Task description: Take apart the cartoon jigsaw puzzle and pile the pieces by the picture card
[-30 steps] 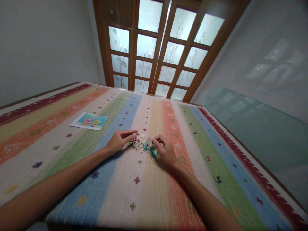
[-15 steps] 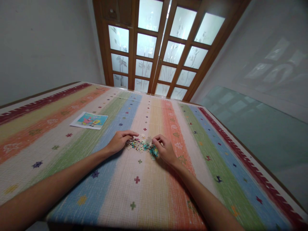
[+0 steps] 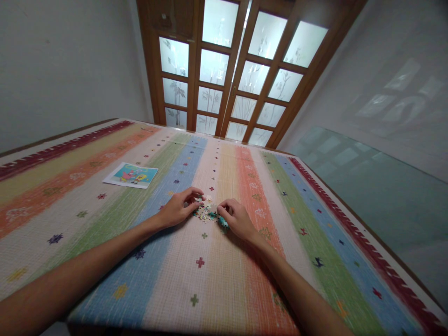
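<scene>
Cupping puzzle pieces (image 3: 206, 213), fingers (image 3: 193, 193) either side

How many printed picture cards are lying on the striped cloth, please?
1. The picture card lies flat on the striped cloth, far to the left, apart from the puzzle pieces between the left hand and right hand.

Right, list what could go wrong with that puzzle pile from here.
1. Both hands, left hand and right hand, crowd the small pile of puzzle pieces; a sweep could scatter pieces across the tablecloth.
2. The cloth's busy stripes and little motifs might hide a stray piece.
3. The reference picture lies well off to the left, so matching pieces to it may be awkward.
</scene>
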Action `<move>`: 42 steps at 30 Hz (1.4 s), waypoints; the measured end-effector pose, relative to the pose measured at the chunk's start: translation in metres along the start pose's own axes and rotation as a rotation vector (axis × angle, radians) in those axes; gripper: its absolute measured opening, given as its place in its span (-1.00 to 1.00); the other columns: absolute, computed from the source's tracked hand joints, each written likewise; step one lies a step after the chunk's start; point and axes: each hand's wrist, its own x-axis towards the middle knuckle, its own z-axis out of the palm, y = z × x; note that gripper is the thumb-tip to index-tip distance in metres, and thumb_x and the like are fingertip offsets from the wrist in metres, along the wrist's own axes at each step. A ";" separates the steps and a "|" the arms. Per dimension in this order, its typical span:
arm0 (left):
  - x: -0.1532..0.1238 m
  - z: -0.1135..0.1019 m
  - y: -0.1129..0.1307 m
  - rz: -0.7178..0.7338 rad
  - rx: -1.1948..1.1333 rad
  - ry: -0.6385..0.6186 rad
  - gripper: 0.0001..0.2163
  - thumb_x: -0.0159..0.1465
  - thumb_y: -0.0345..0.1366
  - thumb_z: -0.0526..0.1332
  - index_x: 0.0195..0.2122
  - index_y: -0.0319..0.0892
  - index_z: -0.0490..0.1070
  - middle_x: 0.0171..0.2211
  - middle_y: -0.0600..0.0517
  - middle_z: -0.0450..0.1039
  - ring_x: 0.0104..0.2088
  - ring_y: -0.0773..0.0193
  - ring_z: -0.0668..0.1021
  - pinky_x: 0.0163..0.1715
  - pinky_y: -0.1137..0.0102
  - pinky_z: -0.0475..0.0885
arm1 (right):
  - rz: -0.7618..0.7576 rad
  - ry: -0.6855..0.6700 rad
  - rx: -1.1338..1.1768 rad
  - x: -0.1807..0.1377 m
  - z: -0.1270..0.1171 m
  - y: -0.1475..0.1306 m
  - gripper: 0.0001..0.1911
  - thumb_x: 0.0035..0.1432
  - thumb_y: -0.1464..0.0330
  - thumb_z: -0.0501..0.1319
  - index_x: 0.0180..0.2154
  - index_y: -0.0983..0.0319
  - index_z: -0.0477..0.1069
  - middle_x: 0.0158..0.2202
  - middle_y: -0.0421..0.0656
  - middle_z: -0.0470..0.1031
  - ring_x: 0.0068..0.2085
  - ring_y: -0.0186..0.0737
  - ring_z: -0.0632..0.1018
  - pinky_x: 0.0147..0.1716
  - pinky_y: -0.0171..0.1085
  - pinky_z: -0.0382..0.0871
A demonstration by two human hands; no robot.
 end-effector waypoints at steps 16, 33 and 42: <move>-0.004 0.014 0.021 0.239 0.203 0.004 -0.79 0.43 -0.20 0.17 -0.29 -0.14 0.51 0.03 -0.07 0.49 0.07 0.11 0.45 0.18 0.09 0.32 | -0.190 0.042 -0.095 -0.006 0.007 -0.013 -0.81 0.34 0.31 0.06 -0.34 0.19 0.32 -0.35 -0.12 0.43 -0.31 -0.18 0.43 -0.27 -0.22 0.29; -0.002 0.007 -0.020 0.044 0.433 -0.114 -0.47 0.47 0.01 -0.02 0.30 -0.23 0.30 0.37 -0.19 0.24 0.40 -0.05 0.21 0.38 -0.04 0.11 | -0.163 -0.214 0.048 0.003 -0.027 0.013 -0.71 0.35 0.42 0.12 -0.08 0.15 0.61 -0.10 -0.07 0.60 -0.06 -0.14 0.54 -0.02 -0.14 0.36; -0.004 0.019 0.000 0.051 0.626 -0.362 -0.02 0.25 0.38 0.10 0.49 -0.21 -0.10 0.48 -0.22 -0.09 0.46 -0.22 0.02 0.42 -0.09 -0.09 | -0.066 -0.340 -0.140 -0.014 -0.057 0.021 -0.59 0.13 0.32 0.41 0.02 0.24 0.52 -0.17 -0.11 0.45 -0.28 -0.24 0.48 -0.22 -0.23 0.38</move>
